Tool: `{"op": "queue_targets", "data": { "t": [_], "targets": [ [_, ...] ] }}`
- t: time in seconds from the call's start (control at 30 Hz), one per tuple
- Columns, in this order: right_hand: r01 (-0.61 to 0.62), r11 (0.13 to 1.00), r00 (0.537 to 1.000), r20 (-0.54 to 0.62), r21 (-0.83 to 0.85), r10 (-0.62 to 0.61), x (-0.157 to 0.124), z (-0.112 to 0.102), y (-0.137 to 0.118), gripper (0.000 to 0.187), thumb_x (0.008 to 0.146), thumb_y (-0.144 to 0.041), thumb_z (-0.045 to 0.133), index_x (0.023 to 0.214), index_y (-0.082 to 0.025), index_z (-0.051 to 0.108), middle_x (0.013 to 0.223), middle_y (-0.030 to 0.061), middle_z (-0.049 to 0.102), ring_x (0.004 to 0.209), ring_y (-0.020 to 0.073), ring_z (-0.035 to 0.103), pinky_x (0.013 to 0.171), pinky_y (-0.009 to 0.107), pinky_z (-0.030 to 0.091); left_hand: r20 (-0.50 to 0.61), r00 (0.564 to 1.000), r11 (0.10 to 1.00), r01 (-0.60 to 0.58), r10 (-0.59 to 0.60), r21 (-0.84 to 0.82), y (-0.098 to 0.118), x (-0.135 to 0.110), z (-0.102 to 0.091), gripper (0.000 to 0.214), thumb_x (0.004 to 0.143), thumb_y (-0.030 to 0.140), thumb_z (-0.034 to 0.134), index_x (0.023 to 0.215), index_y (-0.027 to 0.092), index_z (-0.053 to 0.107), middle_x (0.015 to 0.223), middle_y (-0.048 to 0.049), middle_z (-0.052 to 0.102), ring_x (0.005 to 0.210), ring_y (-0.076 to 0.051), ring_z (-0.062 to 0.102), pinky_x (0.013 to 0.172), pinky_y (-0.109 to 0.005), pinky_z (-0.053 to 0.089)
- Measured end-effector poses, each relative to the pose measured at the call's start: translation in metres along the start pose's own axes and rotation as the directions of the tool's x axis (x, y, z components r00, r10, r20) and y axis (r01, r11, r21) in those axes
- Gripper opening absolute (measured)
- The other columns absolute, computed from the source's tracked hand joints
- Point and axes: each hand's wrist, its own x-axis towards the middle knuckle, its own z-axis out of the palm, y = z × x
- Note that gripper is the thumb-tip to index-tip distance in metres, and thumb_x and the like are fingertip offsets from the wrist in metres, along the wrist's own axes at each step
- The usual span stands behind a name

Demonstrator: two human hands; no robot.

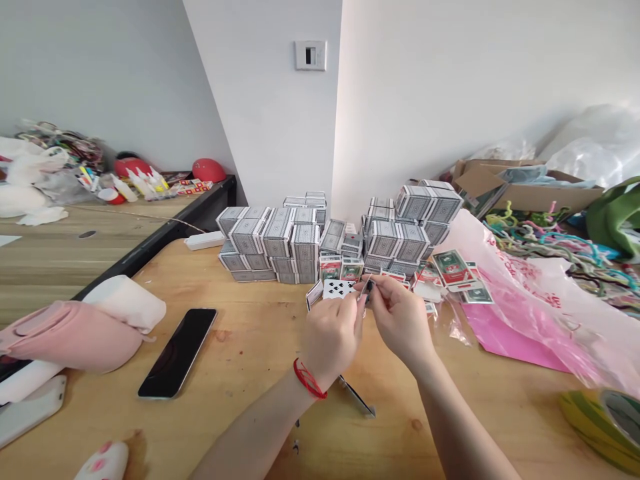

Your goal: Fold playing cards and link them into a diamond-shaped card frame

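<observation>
My left hand (pixel 334 333), with a red string bracelet at the wrist, has its fingers pinched together in front of the card boxes. My right hand (pixel 400 319) meets it there, thumb and fingers closed. Between the fingertips shows a thin pale edge with something dark, too small to name. Just left of the fingertips is a spade playing card (pixel 336 289), partly covered by my left hand. A small box standing on edge (pixel 315 295) is beside that card. Under my left wrist a thin dark strip (pixel 357 398) lies on the wooden table (pixel 240 427), partly hidden.
Stacks of grey patterned card boxes (pixel 249 235) stand at the back, with more stacks (pixel 387 237) to the right. Loose red and green card packs (pixel 453 269) lie near pink plastic (pixel 520 340). A phone (pixel 179 353) is left, a tape roll (pixel 603 427) right.
</observation>
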Motion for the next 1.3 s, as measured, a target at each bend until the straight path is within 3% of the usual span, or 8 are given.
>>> {"op": "queue_targets", "data": {
  "t": [0.13,0.23,0.47,0.67,0.93,1.07,1.17,1.3],
  "targets": [
    [-0.008,1.000,0.998,-0.067,0.004,0.009,-0.003,0.001,-0.006,0.024,0.083,-0.032,0.044,0.090,-0.017,0.061,0.071,0.0060,0.066,0.058,0.0158,0.061,0.055,0.025,0.047,-0.137,0.983,0.992,-0.115,0.120,0.048,0.004,0.000,-0.002,0.012,0.082,0.018,0.048,0.080,0.012,0.058,0.048,0.0008,0.048,0.047,-0.012,0.046,0.048,-0.026,0.026],
    [-0.030,1.000,0.994,-0.103,0.001,0.030,-0.002,0.000,-0.007,0.023,0.082,-0.032,0.045,0.088,-0.017,0.061,0.068,0.0052,0.066,0.058,0.0159,0.061,0.058,0.027,0.048,-0.153,0.982,0.993,-0.106,0.111,0.041,0.003,0.002,-0.002,0.013,0.082,0.019,0.048,0.075,0.013,0.057,0.048,0.0014,0.047,0.046,-0.011,0.045,0.047,-0.025,0.026],
    [-0.146,0.896,0.960,0.280,0.418,0.026,0.006,-0.003,-0.003,0.026,0.078,-0.028,0.050,0.098,-0.015,0.062,0.080,0.0059,0.068,0.070,0.0181,0.064,0.064,0.029,0.052,-0.197,0.966,0.983,0.147,-0.166,-0.108,-0.011,0.011,-0.006,0.036,0.084,0.021,0.043,0.049,0.017,0.035,0.040,0.0064,0.028,0.036,-0.006,0.026,0.041,-0.022,0.019],
    [-0.156,0.910,0.960,0.278,0.384,0.047,0.004,0.001,-0.002,0.028,0.077,-0.020,0.049,0.101,-0.015,0.063,0.082,0.0060,0.069,0.073,0.0182,0.064,0.070,0.031,0.051,-0.223,0.967,0.989,0.107,-0.127,-0.098,-0.014,0.010,-0.002,0.035,0.083,0.019,0.044,0.050,0.017,0.034,0.042,0.0063,0.028,0.038,-0.005,0.024,0.042,-0.022,0.019],
    [-0.100,0.966,0.982,0.179,0.238,0.058,0.001,0.006,-0.003,0.028,0.077,-0.018,0.045,0.097,-0.017,0.064,0.084,0.0065,0.069,0.077,0.0193,0.065,0.071,0.030,0.050,-0.233,0.970,0.996,0.060,-0.074,-0.070,-0.014,0.008,0.003,0.028,0.083,0.017,0.046,0.055,0.016,0.043,0.043,0.0045,0.037,0.040,-0.007,0.033,0.043,-0.023,0.023],
    [-0.038,0.999,0.999,-0.001,-0.028,0.038,-0.008,0.017,-0.005,0.022,0.079,-0.022,0.044,0.090,-0.018,0.063,0.076,0.0056,0.069,0.073,0.0202,0.066,0.064,0.028,0.049,-0.229,0.973,0.998,0.014,-0.026,-0.054,-0.011,0.004,0.005,0.022,0.083,0.017,0.046,0.061,0.015,0.049,0.046,0.0025,0.043,0.042,-0.008,0.041,0.045,-0.023,0.026],
    [-0.027,0.957,0.991,-0.133,-0.288,-0.012,-0.013,0.025,-0.007,0.023,0.080,-0.024,0.042,0.092,-0.016,0.061,0.070,0.0076,0.068,0.066,0.0219,0.065,0.059,0.029,0.047,-0.223,0.974,0.998,0.021,-0.035,-0.066,-0.011,0.003,0.006,0.022,0.084,0.018,0.044,0.063,0.015,0.051,0.046,0.0020,0.044,0.042,-0.009,0.042,0.045,-0.023,0.027],
    [0.065,0.898,0.968,-0.192,-0.435,-0.163,-0.014,0.031,-0.005,0.025,0.083,-0.022,0.040,0.097,-0.013,0.059,0.072,0.0083,0.068,0.066,0.0203,0.064,0.058,0.027,0.044,-0.232,0.965,0.990,0.104,-0.124,-0.094,-0.013,0.006,0.005,0.025,0.085,0.020,0.043,0.061,0.016,0.049,0.044,0.0027,0.043,0.039,-0.008,0.040,0.043,-0.022,0.026]
  ]
}}
